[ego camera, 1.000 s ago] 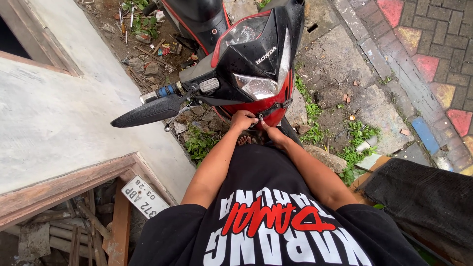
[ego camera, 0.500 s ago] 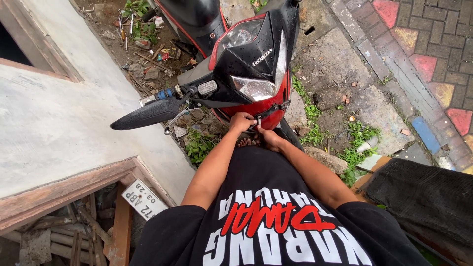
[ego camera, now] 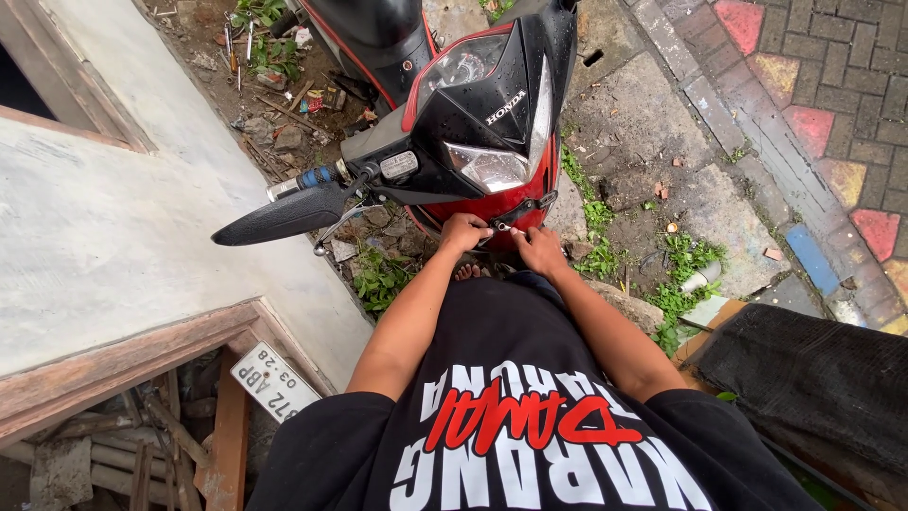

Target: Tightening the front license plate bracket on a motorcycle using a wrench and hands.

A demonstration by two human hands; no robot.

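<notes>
A black and red motorbike [ego camera: 473, 123] stands in front of me, its headlight [ego camera: 487, 168] facing me. Both my hands are at the lower edge of the red front panel [ego camera: 473, 208], just under the headlight. My left hand [ego camera: 463, 233] is curled shut against that edge. Next to it, my right hand [ego camera: 542, 252] pinches a small pale piece [ego camera: 512, 229] with its fingertips pointing at the left hand. What the piece is I cannot tell. My bare forearms reach out over my black printed shirt [ego camera: 530, 426].
A black mirror [ego camera: 284, 216] and handlebar stick out to the left. A plastered wall [ego camera: 113, 218] with a wooden frame stands on the left, with a number plate [ego camera: 276, 381] and wood scraps below it. Rubble, weeds and coloured paving lie to the right, beside a black mesh crate [ego camera: 813, 378].
Both hands stay at the same spot under the headlight. The view has shifted only slightly.
</notes>
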